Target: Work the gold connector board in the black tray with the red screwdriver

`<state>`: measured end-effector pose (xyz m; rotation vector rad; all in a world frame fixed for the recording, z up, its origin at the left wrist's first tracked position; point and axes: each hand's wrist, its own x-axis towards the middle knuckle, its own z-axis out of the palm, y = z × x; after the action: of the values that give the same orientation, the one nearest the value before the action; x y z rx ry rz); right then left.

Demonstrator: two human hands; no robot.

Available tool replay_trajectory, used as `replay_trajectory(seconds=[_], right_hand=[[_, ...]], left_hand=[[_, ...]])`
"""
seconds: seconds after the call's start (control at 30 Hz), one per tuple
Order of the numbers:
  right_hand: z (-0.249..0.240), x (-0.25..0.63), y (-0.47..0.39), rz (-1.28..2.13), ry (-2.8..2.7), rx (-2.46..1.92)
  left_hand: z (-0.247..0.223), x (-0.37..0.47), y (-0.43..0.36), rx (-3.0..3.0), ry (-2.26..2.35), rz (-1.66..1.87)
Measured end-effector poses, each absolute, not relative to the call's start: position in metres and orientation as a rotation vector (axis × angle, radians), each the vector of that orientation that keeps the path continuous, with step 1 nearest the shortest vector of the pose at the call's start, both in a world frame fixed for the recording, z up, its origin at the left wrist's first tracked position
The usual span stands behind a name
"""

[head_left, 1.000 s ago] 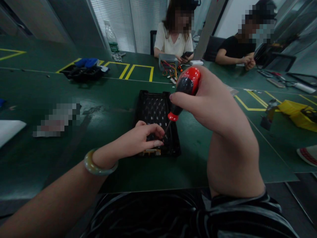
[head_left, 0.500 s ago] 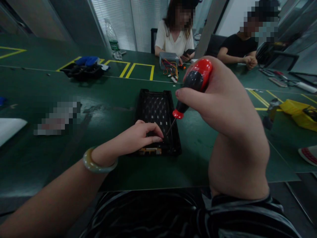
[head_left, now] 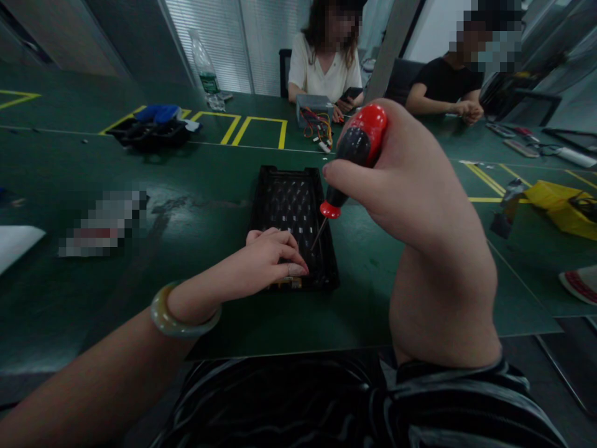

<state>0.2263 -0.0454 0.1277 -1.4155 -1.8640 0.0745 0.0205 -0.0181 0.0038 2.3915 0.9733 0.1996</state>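
Note:
My right hand [head_left: 396, 155] is wrapped round the red and black handle of a screwdriver [head_left: 358, 142]. The screwdriver slants down to the left, and its thin shaft ends over the lower right of a black rectangular housing [head_left: 330, 264]. Rows of small shiny marks cover the housing's inner face, and a strip of brown circuit board shows at its near edge. Over the near part of the housing lies my left hand [head_left: 268, 260], thumb and fingertips brought together close to the screwdriver's tip. Whatever those fingertips hold, if anything, is too small to make out.
Behind the housing stand a grey metal box with coloured wires [head_left: 313, 109], a black tray with blue items [head_left: 149, 127] and a plastic bottle [head_left: 208, 71]. A yellow bag [head_left: 562, 205] lies at right. Two people sit across the green table [head_left: 209, 171].
My left hand has shifted slightly nearer to me, covering more of the circuit board strip. The screwdriver stays in my right hand at the housing. The whole view has shifted a little.

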Motion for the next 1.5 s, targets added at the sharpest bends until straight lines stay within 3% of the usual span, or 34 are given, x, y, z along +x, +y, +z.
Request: replay_trajectory(seconds=[1.03,1.5], right_hand=[[0.130,0.223,-0.050,0.076,-1.904,-1.416],[0.125,0.222,-0.051,0.267,-2.154,-1.283]], left_hand=[[-0.001,0.031,-0.021,2.326,1.155,0.141],[0.001,0.032,-0.023,2.321,1.170,0.150]])
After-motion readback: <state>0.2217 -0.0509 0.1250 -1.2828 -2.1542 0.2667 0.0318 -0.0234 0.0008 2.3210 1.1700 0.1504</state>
